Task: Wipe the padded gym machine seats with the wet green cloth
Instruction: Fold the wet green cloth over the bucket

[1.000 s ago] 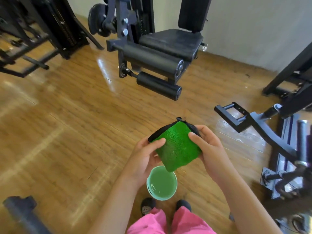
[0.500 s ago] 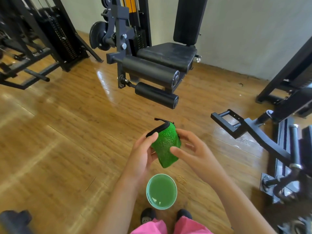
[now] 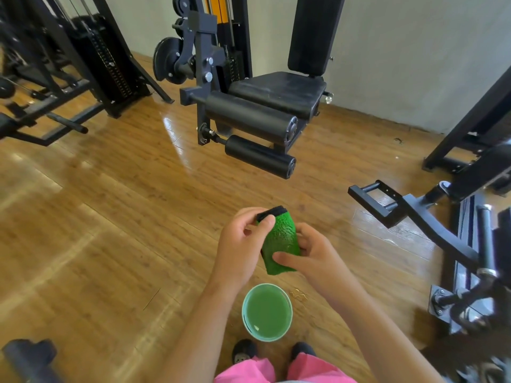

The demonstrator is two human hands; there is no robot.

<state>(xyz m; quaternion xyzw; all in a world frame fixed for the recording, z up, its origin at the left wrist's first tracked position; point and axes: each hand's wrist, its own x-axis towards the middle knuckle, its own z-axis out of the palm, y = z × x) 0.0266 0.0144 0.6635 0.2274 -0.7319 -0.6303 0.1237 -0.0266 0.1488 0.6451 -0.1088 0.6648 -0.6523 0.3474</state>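
At the feet: dark shoes (image 3: 244, 351) stand on the wood floor (image 3: 110, 217). A cup (image 3: 266, 285) of green liquid sits just ahead of the toes, with a few drops (image 3: 298, 293) on the boards beside it.
Cloth: the green cloth (image 3: 280, 239) is folded into a narrow upright wad with a black hem on top. It is held in the air above the cup and touches no pad.
Left hand: the left hand (image 3: 237, 241) holds the top of the wad, its fingers (image 3: 266, 223) pinching just below the black hem.
Right hand: the right hand (image 3: 312, 255) holds the lower half, with the thumb pressed flat on the front. The other fingers curl behind the cloth, mostly hidden.
Rollers: two black padded rollers, lower (image 3: 260, 156) and upper (image 3: 249, 117), hang in front of the machine and are well apart from the cloth.
Seat: the black seat (image 3: 279, 88) lies beyond the rollers and shows pale scuffs. I cannot tell if it is wet or dry.
Backrest: the backrest (image 3: 311, 34) stands upright behind the seat, against the wall.
Sides: a weight stack (image 3: 107, 64) stands far left and a steel frame (image 3: 414, 217) is at right.
Done: the cloth looks dipped and folded, judging by the cup and the drops.
Left: probably all the wiping remains, namely carrying the cloth to the seat, backrest and rollers, then to any other pads.
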